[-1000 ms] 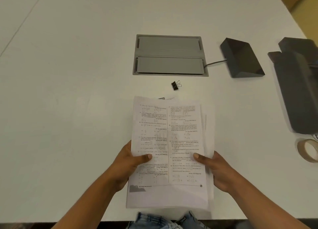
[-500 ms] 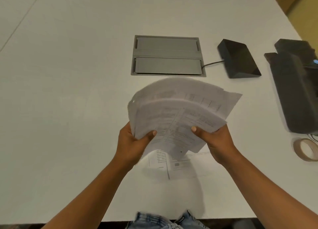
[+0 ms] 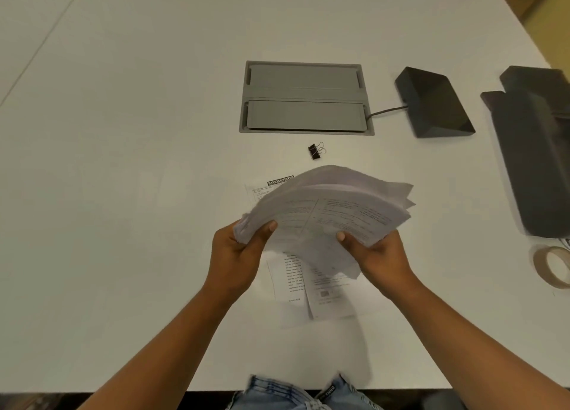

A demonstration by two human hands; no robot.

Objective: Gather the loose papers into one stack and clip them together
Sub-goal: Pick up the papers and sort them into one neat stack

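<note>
The person holds a stack of papers [image 3: 327,212] raised off the white table [image 3: 123,163], the sheets bowed and fanned so their far edges splay toward 1 o'clock. The left hand [image 3: 237,255] grips the stack's left edge, its fingers wrapped beneath and the thumb pressed on the top sheet. The right hand [image 3: 379,258] clamps the near right edge the same way, thumb on top. The stack's edges are uneven.

Under the raised stack, loose sheets [image 3: 308,289] lie flat on the table, printed side up, overlapping one another; another printed sheet [image 3: 271,186] with a dark header bar peeks out at 11 o'clock of the stack.

A black binder clip [image 3: 315,151] lies on the table at 12 o'clock of the stack, apart from it, its wire handles toward the right. Beyond it, a grey cable box [image 3: 305,98] is set into the table with both lids closed, so its contents cannot be seen. A cable runs from it to a black wedge-shaped device [image 3: 435,104] at 2 o'clock. A roll of tape [image 3: 552,266] lies at 3 o'clock, near the table edge.
</note>
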